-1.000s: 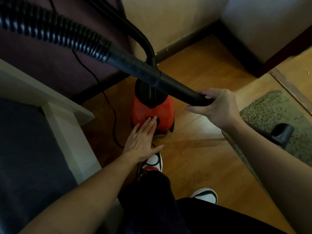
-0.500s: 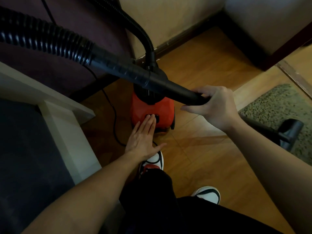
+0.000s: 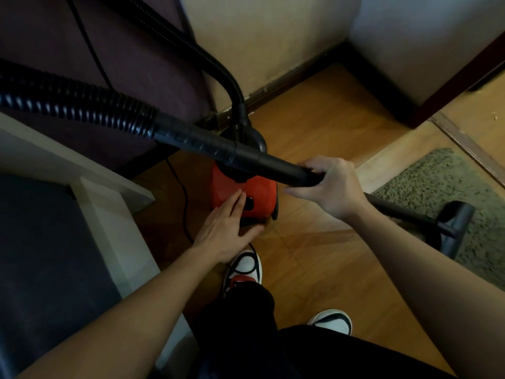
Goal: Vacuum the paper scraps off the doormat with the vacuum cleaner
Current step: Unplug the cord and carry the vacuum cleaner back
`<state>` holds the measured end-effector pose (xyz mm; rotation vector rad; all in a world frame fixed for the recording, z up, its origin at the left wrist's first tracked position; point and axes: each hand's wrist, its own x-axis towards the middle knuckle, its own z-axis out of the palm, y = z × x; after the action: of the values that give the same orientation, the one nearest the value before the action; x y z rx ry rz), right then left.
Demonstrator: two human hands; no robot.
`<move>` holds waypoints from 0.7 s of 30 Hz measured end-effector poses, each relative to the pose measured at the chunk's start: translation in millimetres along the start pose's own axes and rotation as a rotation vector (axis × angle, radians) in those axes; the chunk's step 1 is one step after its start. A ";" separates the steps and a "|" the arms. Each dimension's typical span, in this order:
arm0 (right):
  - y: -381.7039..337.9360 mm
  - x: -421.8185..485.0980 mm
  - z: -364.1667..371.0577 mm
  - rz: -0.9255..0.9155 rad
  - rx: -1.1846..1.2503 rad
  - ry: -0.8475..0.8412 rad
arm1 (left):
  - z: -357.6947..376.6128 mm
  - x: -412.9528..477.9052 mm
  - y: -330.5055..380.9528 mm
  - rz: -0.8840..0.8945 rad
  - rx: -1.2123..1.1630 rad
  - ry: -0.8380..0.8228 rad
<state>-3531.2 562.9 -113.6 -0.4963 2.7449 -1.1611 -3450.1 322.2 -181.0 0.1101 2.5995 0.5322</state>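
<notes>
Your flat left hand (image 3: 224,233) reaches the vacuum's (image 3: 243,192) switch (image 3: 249,202) while your right hand (image 3: 332,186) grips the wand (image 3: 276,165), nozzle (image 3: 455,228) ready on the mat (image 3: 437,181).

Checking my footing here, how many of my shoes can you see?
2: one shoe just below the left hand, the other shoe lower right on the wooden floor.

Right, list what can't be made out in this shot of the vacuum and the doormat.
- Paper scraps: none can be told apart on the doormat, head view; its speckled pile is too coarse and dim.
- Doormat's far side: cut off by the right frame edge.
- Switch state: too small and dark, beside the left hand fingertips.
- Wand grip section: hidden inside the right hand.
- Floor nozzle underside: faces the mat.
</notes>
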 end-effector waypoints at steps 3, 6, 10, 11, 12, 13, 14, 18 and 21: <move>-2.3 -1.9 -3.8 0.001 -0.008 0.008 | -34.2 -15.1 20.9 0.020 -0.391 0.140; -7.2 -5.4 -11.3 -0.001 -0.007 0.005 | -74.5 -40.7 40.2 0.064 -0.761 0.329; -23.2 -9.0 -24.8 -0.042 -0.009 -0.023 | -126.7 -73.0 72.6 0.247 -1.024 0.539; -28.3 -9.4 -28.9 -0.064 -0.003 -0.024 | -137.9 -79.0 80.4 0.271 -1.097 0.597; -33.2 -9.6 -32.8 -0.081 0.012 -0.021 | -147.6 -83.5 86.5 0.284 -1.162 0.652; -38.0 -9.5 -36.5 -0.092 0.033 -0.017 | -156.1 -87.6 92.3 0.289 -1.213 0.695; -42.4 -9.3 -39.8 -0.099 0.054 -0.014 | -163.5 -91.3 97.6 0.283 -1.249 0.727; -58.6 -10.8 -49.8 -0.133 0.151 0.007 | -191.9 -105.0 116.1 0.286 -1.252 0.775; -68.5 -13.7 -60.5 -0.123 0.230 0.022 | -210.1 -113.1 126.5 0.326 -1.173 0.783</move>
<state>-3515.4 563.8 -22.6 -0.6323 2.5835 -1.4965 -3452.0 345.9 88.0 -0.0950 2.4262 2.4905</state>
